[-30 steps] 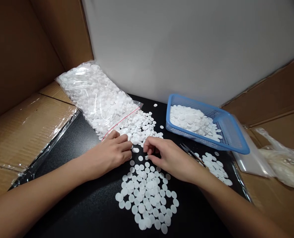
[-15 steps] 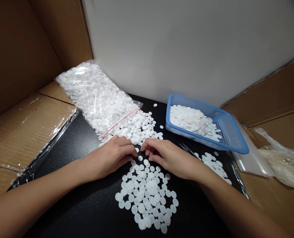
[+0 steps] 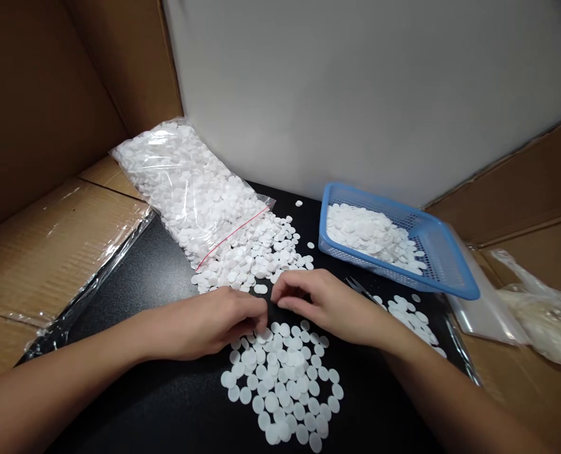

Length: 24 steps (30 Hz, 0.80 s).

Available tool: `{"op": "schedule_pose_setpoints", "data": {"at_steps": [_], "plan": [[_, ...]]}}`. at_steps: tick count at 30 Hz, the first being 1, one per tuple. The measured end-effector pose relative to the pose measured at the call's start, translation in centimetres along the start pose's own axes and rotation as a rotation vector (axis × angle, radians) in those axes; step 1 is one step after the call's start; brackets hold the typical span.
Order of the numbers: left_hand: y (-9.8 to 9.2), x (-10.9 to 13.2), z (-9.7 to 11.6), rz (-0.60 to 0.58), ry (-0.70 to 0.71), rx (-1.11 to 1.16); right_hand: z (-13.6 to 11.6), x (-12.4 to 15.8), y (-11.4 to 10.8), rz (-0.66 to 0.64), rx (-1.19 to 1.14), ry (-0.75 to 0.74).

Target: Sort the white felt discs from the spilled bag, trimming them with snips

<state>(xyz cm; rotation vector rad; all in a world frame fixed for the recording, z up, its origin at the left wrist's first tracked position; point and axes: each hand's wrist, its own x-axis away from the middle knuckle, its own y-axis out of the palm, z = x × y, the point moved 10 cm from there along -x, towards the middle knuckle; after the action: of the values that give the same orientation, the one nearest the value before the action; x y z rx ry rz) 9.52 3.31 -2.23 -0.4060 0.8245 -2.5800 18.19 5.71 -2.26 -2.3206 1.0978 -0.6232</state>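
White discs (image 3: pixel 271 402): my left hand (image 3: pixel 224 318) has dropped to the near ones, shifting work there; its grip, my right hand's (image 3: pixel 323 299) too, I can't tell.

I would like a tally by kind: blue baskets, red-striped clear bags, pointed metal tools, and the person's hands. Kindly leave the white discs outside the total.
Blue basket: 1
Red-striped clear bag: 1
Pointed metal tool: 1
Left hand and right hand: 2
Total: 5
White discs: overlapping, not counted

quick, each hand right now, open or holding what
Left hand: fingers bent down by white discs; grip can't be told.
Right hand: loosely curled; grip can't be told.
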Motion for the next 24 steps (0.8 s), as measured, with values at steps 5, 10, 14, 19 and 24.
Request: {"op": "schedule_pose_setpoints", "data": {"at_steps": [5,10,14,19,24], "plan": [[-2.6,0.0,-0.9,0.229,-0.007,-0.157,0.7,-0.8,0.0,0.256,0.175,-0.097],[-3.5,-0.6,-1.8,0.356,-0.033,-0.473,0.6,-0.9,0.7,0.274,0.192,-0.159],[-2.8,-1.4,-1.8,0.365,-0.041,-0.592,1.0,-1.1,0.1,0.282,0.105,-0.106],[-2.6,-1.7,-1.4,0.400,-0.026,-0.624,2.6,-0.9,-0.8,0.271,-0.064,0.106],[-2.6,-1.9,-1.3,0.388,0.001,-0.602,4.6,-0.1,-0.1,0.110,-0.142,0.362]]}}
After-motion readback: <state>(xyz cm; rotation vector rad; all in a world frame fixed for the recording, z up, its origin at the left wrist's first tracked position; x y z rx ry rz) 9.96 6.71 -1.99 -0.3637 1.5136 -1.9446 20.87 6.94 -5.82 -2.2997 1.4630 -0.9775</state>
